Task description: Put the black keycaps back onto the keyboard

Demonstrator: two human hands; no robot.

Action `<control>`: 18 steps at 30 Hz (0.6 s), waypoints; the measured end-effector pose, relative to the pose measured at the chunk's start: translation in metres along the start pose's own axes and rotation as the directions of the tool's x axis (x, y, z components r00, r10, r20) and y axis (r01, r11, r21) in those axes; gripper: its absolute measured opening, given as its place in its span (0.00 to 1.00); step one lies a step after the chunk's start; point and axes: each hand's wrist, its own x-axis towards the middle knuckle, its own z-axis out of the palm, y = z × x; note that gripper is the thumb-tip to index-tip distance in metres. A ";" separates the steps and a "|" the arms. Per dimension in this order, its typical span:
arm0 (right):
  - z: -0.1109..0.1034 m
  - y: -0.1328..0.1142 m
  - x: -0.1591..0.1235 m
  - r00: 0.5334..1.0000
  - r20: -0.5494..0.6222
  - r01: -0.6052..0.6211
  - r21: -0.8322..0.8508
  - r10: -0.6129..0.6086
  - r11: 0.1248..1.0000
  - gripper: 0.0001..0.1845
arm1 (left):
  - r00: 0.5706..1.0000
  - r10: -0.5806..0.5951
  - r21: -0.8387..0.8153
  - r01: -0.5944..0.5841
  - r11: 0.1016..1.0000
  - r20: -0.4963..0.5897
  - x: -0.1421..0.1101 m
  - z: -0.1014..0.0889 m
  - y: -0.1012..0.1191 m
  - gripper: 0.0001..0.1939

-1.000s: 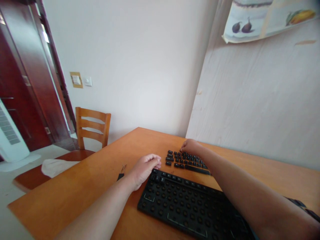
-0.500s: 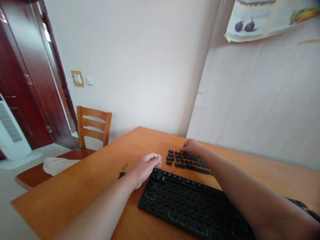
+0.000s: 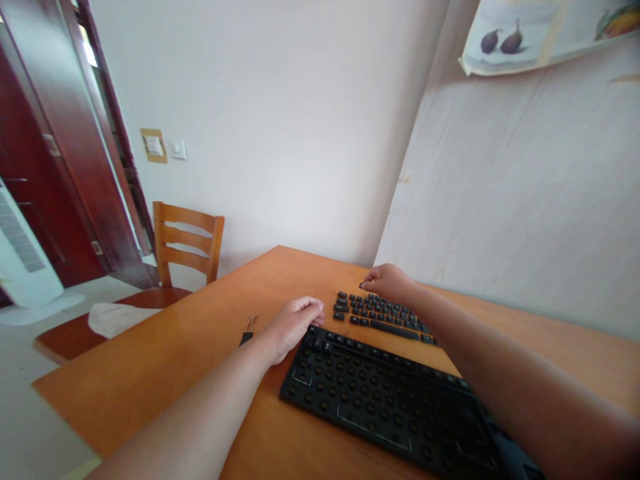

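Observation:
A black keyboard (image 3: 380, 407) lies on the table, most of its switches bare and a few keycaps along its far edge. Against its far left corner rests my left hand (image 3: 295, 327), thumb and fingers closed together; whether anything is inside them is hidden. Farther back, loose black keycaps (image 3: 383, 312) sit in rows, with a long space bar (image 3: 395, 330) at their near side. Just above the back row, my right hand (image 3: 387, 281) pinches a small black keycap (image 3: 361, 285) between its fingertips. My right forearm covers part of the keyboard's right side.
A keycap puller (image 3: 247, 331) with two wire prongs lies left of my left hand. A wooden chair (image 3: 187, 243) with a white cloth (image 3: 117, 320) on its seat stands past the table's left edge. The table (image 3: 280, 277) meets the wall behind.
My right hand has risen from the back rows of keycaps, and a keycap now shows in its fingertips. My left hand stays by the keyboard's corner. The view has shifted slightly.

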 end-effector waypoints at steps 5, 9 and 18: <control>-0.013 -0.039 -0.051 0.990 0.015 0.137 0.067 -0.138 0.988 0.11 | 1.000 0.021 0.001 -0.021 1.000 0.010 0.002 0.000 -0.002 0.18; -0.012 -0.062 -0.090 0.981 0.040 0.186 0.090 -0.190 0.978 0.12 | 0.999 0.048 0.016 -0.048 0.999 0.017 0.003 -0.001 -0.003 0.17; 0.007 -0.079 -0.125 0.971 0.070 0.230 -0.001 -0.230 0.973 0.10 | 0.996 0.090 0.023 -0.090 0.996 0.014 0.009 -0.001 -0.009 0.16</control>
